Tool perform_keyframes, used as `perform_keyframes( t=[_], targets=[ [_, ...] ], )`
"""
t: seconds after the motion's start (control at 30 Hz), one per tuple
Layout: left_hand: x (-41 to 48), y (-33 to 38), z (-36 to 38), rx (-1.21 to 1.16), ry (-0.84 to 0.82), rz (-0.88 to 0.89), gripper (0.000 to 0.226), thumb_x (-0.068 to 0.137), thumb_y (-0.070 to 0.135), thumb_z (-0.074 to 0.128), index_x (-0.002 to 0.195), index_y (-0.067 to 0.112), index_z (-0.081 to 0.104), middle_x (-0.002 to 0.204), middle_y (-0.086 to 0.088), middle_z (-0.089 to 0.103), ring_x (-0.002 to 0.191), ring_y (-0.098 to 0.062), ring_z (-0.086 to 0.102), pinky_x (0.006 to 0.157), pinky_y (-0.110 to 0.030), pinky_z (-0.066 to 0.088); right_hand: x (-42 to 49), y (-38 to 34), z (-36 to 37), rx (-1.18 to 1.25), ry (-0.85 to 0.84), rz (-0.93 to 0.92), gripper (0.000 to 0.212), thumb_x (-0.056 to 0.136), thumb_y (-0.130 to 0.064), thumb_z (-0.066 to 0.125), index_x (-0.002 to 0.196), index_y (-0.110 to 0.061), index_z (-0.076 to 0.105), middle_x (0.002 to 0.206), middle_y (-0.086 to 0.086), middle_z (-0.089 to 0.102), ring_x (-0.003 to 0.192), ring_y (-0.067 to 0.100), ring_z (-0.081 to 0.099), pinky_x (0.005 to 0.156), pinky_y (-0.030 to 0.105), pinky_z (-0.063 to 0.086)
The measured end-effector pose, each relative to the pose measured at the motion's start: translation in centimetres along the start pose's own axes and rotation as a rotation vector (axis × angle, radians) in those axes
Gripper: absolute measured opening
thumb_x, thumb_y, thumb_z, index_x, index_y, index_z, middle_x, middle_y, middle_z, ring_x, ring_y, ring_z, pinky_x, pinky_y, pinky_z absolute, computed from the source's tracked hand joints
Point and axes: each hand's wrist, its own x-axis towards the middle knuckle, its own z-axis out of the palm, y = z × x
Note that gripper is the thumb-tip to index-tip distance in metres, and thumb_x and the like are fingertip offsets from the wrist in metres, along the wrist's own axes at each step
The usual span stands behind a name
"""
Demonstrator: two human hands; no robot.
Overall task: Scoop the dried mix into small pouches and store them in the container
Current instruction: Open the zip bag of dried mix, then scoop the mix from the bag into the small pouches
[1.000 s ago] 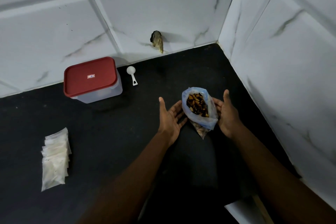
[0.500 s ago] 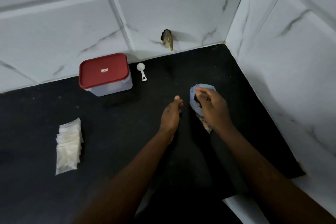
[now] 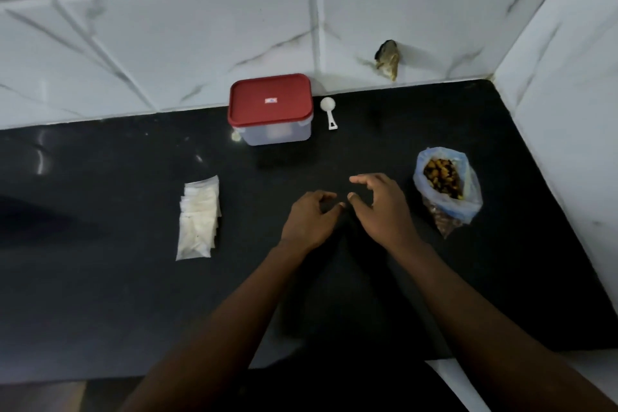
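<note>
An open blue plastic bag (image 3: 468, 201) holding brown and yellow dried mix (image 3: 443, 178) stands on the black counter (image 3: 100, 294) at the right. My right hand (image 3: 381, 207) hovers just left of it with loosely spread fingers, holding nothing. Beside it, my left hand (image 3: 309, 219) has its fingers loosely curled and is empty too. A stack of small clear pouches (image 3: 199, 219) lies to the left. The clear container with a red lid (image 3: 271, 109) sits shut at the back, and a white scoop (image 3: 329, 112) lies right of it.
White marble-look tiled walls (image 3: 167, 27) close the counter at the back and right. A hole with something brown sticking out (image 3: 388, 58) is in the back wall. The counter's front edge runs across the bottom of the view.
Both hands have let go of the bag of mix and moved left toward the counter's middle. The bag now stands alone, its mouth open. The camera has turned left.
</note>
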Motion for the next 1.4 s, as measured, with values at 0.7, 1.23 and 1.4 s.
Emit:
perform_keyframes(
  t=[0.7, 1.23, 1.4],
  targets=[
    [-4.5, -12.1, -11.3, 0.403, 0.471, -0.264, 0.063, 0.085, 0.05, 0.075, 0.136, 0.022, 0.052, 0.14, -0.004, 0.047, 0.131, -0.027, 0.047, 0.105, -0.045, 0.045, 0.4, -11.0, 14.0, 0.073, -0.293, -0.009, 0.032, 0.092, -0.019, 0.072, 0.123, -0.02, 0.07, 0.12, -0.004, 0.068, 0.104, 0.006, 0.064, 0.095, 0.025, 0.053],
    [-4.0, -15.8, -12.5, 0.324, 0.512, -0.441, 0.091, 0.077, 0.05, 0.081, 0.144, 0.011, 0.033, 0.142, -0.01, 0.041, 0.132, -0.031, 0.043, 0.109, -0.045, 0.039, 0.6, -13.2, 16.6, 0.079, -0.315, 0.019, 0.029, 0.091, -0.02, 0.071, 0.12, -0.02, 0.071, 0.115, -0.004, 0.069, 0.1, 0.007, 0.063, 0.084, 0.015, 0.047],
    [-4.1, -15.5, -12.6, 0.33, 0.521, -0.434, 0.093, 0.075, 0.049, 0.084, 0.145, 0.012, 0.034, 0.144, -0.009, 0.043, 0.136, -0.03, 0.041, 0.112, -0.046, 0.034, 0.7, -13.2, 16.3, 0.083, -0.317, 0.032, 0.029, 0.092, -0.021, 0.07, 0.121, -0.023, 0.07, 0.117, -0.006, 0.068, 0.102, 0.007, 0.063, 0.085, 0.018, 0.048]
  ],
)
